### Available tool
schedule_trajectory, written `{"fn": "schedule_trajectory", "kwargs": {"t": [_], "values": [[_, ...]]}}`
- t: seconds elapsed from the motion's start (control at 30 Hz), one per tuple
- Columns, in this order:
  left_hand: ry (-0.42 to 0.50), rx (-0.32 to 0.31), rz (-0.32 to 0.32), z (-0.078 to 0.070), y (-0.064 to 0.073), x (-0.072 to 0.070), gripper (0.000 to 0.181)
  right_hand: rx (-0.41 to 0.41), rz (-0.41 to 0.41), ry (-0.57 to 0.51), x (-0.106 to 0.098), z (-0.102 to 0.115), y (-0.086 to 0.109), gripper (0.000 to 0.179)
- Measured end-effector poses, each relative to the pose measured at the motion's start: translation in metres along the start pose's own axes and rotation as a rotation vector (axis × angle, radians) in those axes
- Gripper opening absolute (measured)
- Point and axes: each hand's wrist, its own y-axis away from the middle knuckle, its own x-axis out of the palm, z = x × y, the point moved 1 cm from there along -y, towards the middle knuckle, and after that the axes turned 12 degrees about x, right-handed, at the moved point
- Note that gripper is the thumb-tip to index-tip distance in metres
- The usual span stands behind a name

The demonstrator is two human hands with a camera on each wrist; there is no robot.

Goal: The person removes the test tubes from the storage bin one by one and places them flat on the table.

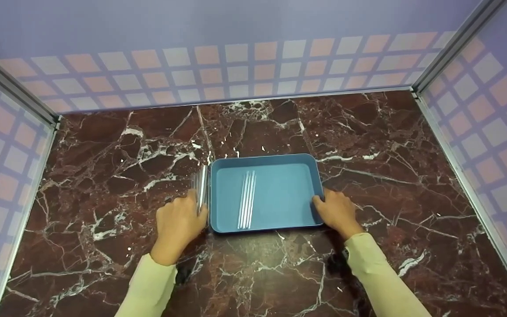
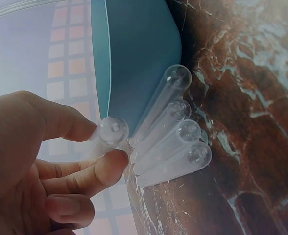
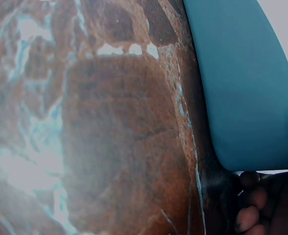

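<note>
A blue rectangular tray (image 1: 280,189) lies on the marble surface. Several clear test tubes (image 1: 246,200) lie side by side inside it. Just outside the tray's left wall, my left hand (image 1: 180,220) pinches one clear test tube (image 2: 113,131) between thumb and fingers, its rounded end showing in the left wrist view. More clear tubes (image 2: 176,154) lie on the marble close by, against the tray's side. My right hand (image 1: 337,211) grips the tray's right wall, thumb over the rim. Its fingers are mostly hidden in the right wrist view, behind the tray (image 3: 247,98).
Dark red marble with white veins (image 1: 117,189) spreads around the tray. Purple panels with pink and white squares (image 1: 236,66) stand at the back and along both sides. Metal posts (image 1: 416,88) mark the back corners.
</note>
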Motion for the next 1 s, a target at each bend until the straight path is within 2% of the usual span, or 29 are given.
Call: {"fn": "schedule_trajectory", "kwargs": {"t": [0.2,0.47,0.83,1.0], "values": [[-0.015,0.013,-0.022,0.003,0.001,0.001,0.033,0.003,0.001,-0.006,0.000,0.000,0.000,0.039],[0.003,-0.009,0.010,0.005,-0.001,0.001,0.033,-0.001,-0.005,-0.004,0.000,0.000,-0.001,0.039],[0.008,-0.008,0.001,0.008,0.001,0.004,0.031,0.001,-0.005,0.000,0.002,-0.001,-0.001,0.041],[0.009,-0.030,0.022,0.011,0.000,0.006,0.035,-0.004,-0.006,0.001,0.003,-0.002,-0.002,0.040]]}}
